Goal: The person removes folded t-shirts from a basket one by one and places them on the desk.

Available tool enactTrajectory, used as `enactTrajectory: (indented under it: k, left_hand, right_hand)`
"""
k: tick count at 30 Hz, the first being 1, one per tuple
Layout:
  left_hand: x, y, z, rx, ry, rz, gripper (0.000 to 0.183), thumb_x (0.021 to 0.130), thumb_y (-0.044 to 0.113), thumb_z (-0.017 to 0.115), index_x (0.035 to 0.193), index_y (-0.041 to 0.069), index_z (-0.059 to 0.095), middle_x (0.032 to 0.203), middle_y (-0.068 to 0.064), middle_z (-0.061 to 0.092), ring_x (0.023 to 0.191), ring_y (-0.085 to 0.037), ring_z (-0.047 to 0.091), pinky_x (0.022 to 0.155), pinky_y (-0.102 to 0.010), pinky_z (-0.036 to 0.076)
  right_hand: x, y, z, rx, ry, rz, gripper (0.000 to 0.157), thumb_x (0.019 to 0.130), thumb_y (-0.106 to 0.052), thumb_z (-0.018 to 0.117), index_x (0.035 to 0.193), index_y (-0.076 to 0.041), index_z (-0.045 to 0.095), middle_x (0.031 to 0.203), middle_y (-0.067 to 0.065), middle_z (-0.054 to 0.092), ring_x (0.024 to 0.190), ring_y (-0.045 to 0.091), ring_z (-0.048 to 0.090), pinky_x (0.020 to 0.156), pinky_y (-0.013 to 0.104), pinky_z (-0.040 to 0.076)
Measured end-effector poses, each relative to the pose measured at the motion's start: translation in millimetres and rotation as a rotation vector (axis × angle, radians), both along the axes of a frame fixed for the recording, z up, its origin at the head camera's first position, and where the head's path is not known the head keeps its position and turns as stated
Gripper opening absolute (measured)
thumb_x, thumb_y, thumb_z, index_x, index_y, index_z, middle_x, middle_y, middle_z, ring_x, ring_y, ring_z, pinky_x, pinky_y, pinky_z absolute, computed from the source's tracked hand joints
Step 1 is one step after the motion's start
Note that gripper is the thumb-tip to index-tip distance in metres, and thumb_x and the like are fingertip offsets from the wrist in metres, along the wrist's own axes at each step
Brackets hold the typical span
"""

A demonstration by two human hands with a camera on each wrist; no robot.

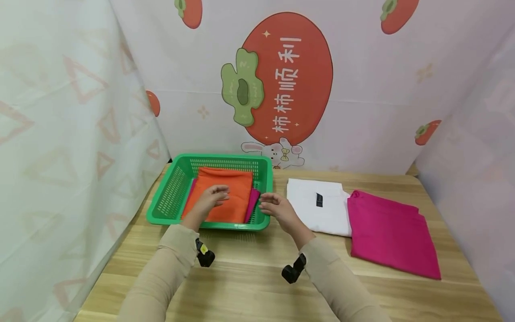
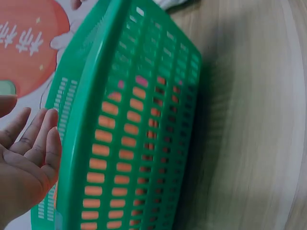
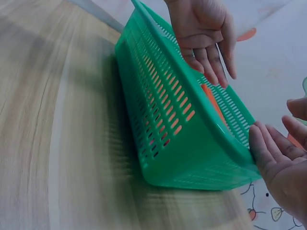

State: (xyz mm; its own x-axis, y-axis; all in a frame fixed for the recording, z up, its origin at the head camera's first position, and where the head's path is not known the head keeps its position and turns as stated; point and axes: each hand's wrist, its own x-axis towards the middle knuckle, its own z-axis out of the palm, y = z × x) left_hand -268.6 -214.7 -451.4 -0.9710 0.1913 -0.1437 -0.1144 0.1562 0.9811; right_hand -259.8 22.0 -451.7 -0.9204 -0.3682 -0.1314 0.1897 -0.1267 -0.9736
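Note:
My left hand (image 1: 206, 203) hovers over the front part of a green plastic basket (image 1: 225, 226), its fingers loosely bent and holding nothing. Beneath it lies a folded orange cloth (image 1: 238, 184), on top of a magenta cloth (image 1: 252, 203) that shows at the sides. At the basket's right rim is my right hand (image 1: 281, 211), fingers extended. In the right wrist view the fingertips of that hand (image 3: 283, 165) overlap the basket corner; whether they touch it I cannot tell. The left wrist view shows the left palm (image 2: 29, 160) beside the rim, with nothing in it.
Right of the basket, a folded white garment (image 1: 303, 199) with a dark label lies flat on the wooden table (image 1: 241, 281). A folded magenta cloth (image 1: 392, 232) lies beside it, overlapping its right edge. Printed curtains (image 1: 362, 134) stand behind and at both sides.

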Motion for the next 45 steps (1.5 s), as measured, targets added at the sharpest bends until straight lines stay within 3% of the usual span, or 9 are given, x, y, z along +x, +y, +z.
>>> enactTrajectory:
  k: [6, 11, 20, 29, 31, 35, 38, 42, 45]
  left_hand:
    - [0.8, -30.1, -0.5, -0.185, 0.003, -0.031, 0.045, 0.090, 0.025, 0.046, 0.124, -0.004, 0.038, 0.122, -0.020, 0.042, 0.107, -0.029, 0.044, 0.087, -0.042, 0.035]
    - [-4.8, -42.4, -7.1, -0.349, -0.106, 0.022, 0.038, 0.091, 0.015, 0.041, 0.123, -0.006, 0.040, 0.123, -0.023, 0.040, 0.110, -0.035, 0.039, 0.088, -0.045, 0.033]
    - [-8.4, -54.8, -17.1, -0.296, -0.275, 0.263, 0.044, 0.089, 0.013, 0.037, 0.128, -0.008, 0.031, 0.129, -0.024, 0.027, 0.111, -0.035, 0.031, 0.091, -0.046, 0.029]
    - [-15.2, -66.1, -23.5, -0.360, -0.359, 0.297, 0.053, 0.086, 0.013, 0.038, 0.132, -0.010, 0.022, 0.136, -0.025, 0.016, 0.116, -0.036, 0.025, 0.093, -0.047, 0.026]
    - [-20.9, -73.2, -35.3, -0.375, -0.378, 0.285, 0.054, 0.087, 0.015, 0.038, 0.133, -0.008, 0.023, 0.136, -0.024, 0.017, 0.116, -0.037, 0.025, 0.092, -0.047, 0.027]
    - [-44.4, -101.0, -80.0, -0.392, -0.343, 0.254, 0.055, 0.085, 0.024, 0.046, 0.132, 0.000, 0.031, 0.134, -0.020, 0.025, 0.108, -0.034, 0.034, 0.083, -0.046, 0.035]
    - [-55.7, -114.0, -98.8, -0.390, -0.306, 0.236, 0.052, 0.084, 0.027, 0.048, 0.130, 0.003, 0.037, 0.130, -0.018, 0.031, 0.101, -0.031, 0.039, 0.077, -0.044, 0.038]
    - [-43.8, -99.0, -69.7, -0.411, -0.310, 0.229, 0.047, 0.087, 0.020, 0.039, 0.129, -0.001, 0.036, 0.132, -0.022, 0.028, 0.110, -0.036, 0.033, 0.086, -0.046, 0.033]
    - [-31.3, -86.6, -42.0, -0.457, -0.299, 0.185, 0.044, 0.090, 0.017, 0.034, 0.129, -0.003, 0.037, 0.133, -0.024, 0.024, 0.118, -0.040, 0.023, 0.093, -0.048, 0.025]
  right_hand:
    - [-9.9, -21.2, 6.2, -0.050, -0.010, 0.012, 0.031, 0.086, 0.002, 0.047, 0.115, 0.011, 0.041, 0.108, 0.019, 0.048, 0.089, 0.019, 0.053, 0.085, 0.040, 0.039]
    - [-16.1, -38.8, -0.2, -0.032, -0.028, 0.026, 0.035, 0.086, 0.000, 0.047, 0.118, 0.013, 0.039, 0.115, 0.026, 0.042, 0.102, 0.037, 0.045, 0.088, 0.045, 0.035]
    - [-19.6, -62.5, -14.2, 0.199, -0.087, -0.025, 0.034, 0.087, -0.005, 0.047, 0.117, 0.009, 0.042, 0.117, 0.021, 0.043, 0.104, 0.033, 0.043, 0.088, 0.043, 0.035]
    - [-21.6, -73.1, -28.8, 0.455, -0.112, 0.033, 0.008, 0.083, -0.004, 0.051, 0.088, 0.002, 0.052, 0.091, 0.010, 0.051, 0.059, 0.015, 0.035, 0.061, 0.034, 0.039]
    - [-27.8, -76.1, -41.5, 0.489, -0.108, 0.042, 0.009, 0.082, -0.003, 0.052, 0.074, 0.000, 0.051, 0.079, 0.008, 0.050, 0.051, 0.015, 0.029, 0.056, 0.033, 0.037]
    - [-60.8, -82.5, -104.1, 0.459, -0.077, 0.060, 0.021, 0.079, -0.011, 0.060, 0.062, -0.007, 0.048, 0.067, 0.004, 0.044, 0.051, 0.016, 0.028, 0.051, 0.033, 0.038]
    - [-67.7, -86.3, -110.3, 0.412, -0.169, 0.024, 0.010, 0.078, -0.010, 0.060, 0.073, -0.005, 0.053, 0.081, 0.006, 0.050, 0.066, 0.020, 0.043, 0.059, 0.037, 0.043]
    - [-45.0, -86.8, -56.0, 0.377, -0.299, -0.054, 0.004, 0.082, -0.002, 0.051, 0.082, -0.002, 0.047, 0.101, 0.012, 0.048, 0.090, 0.026, 0.046, 0.072, 0.042, 0.043]
    - [-35.0, -84.9, -34.9, 0.335, -0.293, -0.049, 0.002, 0.083, -0.001, 0.049, 0.081, -0.002, 0.048, 0.100, 0.013, 0.048, 0.087, 0.025, 0.047, 0.073, 0.040, 0.043]
